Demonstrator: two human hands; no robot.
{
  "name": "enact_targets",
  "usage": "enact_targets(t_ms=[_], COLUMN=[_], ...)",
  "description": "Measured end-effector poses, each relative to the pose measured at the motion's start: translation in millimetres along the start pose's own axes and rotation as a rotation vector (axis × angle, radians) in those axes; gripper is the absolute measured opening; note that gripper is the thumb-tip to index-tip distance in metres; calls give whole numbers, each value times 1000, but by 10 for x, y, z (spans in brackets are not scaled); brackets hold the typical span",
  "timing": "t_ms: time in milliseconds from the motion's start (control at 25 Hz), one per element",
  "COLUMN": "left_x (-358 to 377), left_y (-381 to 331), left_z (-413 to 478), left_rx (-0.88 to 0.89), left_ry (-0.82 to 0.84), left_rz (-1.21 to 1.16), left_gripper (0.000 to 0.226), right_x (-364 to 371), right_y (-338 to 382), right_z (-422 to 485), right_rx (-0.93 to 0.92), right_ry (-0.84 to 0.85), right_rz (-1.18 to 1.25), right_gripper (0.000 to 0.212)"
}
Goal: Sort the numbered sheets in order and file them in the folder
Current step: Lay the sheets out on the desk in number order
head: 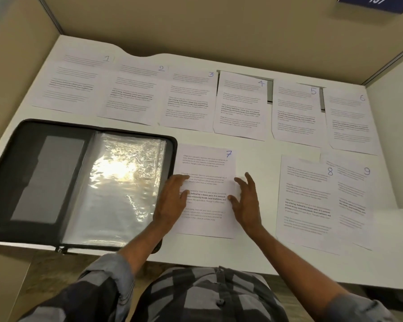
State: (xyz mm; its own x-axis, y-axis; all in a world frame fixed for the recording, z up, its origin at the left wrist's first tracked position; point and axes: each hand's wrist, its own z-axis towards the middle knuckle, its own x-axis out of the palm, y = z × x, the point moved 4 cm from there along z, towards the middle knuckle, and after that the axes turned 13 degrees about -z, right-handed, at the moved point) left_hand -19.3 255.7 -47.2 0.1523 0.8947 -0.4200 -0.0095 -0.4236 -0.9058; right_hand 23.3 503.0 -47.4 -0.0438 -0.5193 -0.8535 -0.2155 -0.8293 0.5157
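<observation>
Head: left hand (172, 196), right hand (246, 201) flat on sheet 7 (207, 163) edges.

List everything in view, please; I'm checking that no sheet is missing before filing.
sheets: nine, white, numbered 1 to 9; six in far row, three nearer
folder: one, black, open, near left
clear sleeves: a stack, see-through, folder's right half
desk: one, white
partition walls: beige, behind and beside desk
sign: one, blue, top right
left hand: resting on sheet 7, left side
right hand: at sheet 7's right edge
</observation>
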Motion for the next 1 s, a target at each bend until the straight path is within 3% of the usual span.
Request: enact_targets(t_ms=[200, 400, 800, 1000], left_x=[327, 431, 544, 1106], left_y=[221, 249, 225, -202], left_z=[-217, -274, -290, -302], left_rx=[149, 196, 204, 258], left_ry=[208, 246, 320, 381], left_rz=[208, 332, 488, 489], left_gripper=[52, 59, 75, 76], right_x=[288, 429, 159, -330], right_y=[187, 157, 20, -565], right_z=[-165, -257, -273, -303], right_rx=[-242, -297, -318, -172], right_ry=[185, 308, 182, 56], right_rz=[-218, -278, -377, -399], right_gripper=[82, 79, 71, 66])
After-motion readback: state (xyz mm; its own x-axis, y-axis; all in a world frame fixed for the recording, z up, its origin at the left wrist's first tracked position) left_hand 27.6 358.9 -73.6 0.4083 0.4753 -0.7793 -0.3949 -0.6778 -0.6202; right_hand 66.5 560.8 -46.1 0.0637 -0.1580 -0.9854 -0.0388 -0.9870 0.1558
